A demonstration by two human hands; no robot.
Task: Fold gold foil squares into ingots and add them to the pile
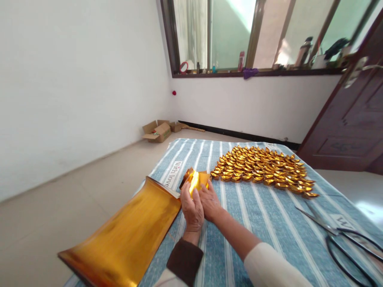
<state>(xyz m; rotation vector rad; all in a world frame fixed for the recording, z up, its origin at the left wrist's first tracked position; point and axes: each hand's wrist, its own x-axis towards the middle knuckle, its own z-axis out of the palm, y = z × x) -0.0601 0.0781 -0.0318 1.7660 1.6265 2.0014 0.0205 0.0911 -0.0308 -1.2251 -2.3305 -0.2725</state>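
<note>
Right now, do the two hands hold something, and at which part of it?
Yes. The left hand and the right hand together hold a small gold foil sheet, partly folded, by its near lower edge, fingers on the foil.

scissors (344,235) handles cut off (right edge), windowsill clutter (305,52) blurred

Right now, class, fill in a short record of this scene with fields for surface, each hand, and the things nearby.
surface: blue striped cloth
left hand: on a gold foil piece, fingers over its near edge
right hand: on the same piece, beside the left
stack of gold sheets: left of the hands, overhanging the cloth's edge
folded gold ingots: many, laid in rows beyond the hands
scissors: at right, lying on the cloth
</note>
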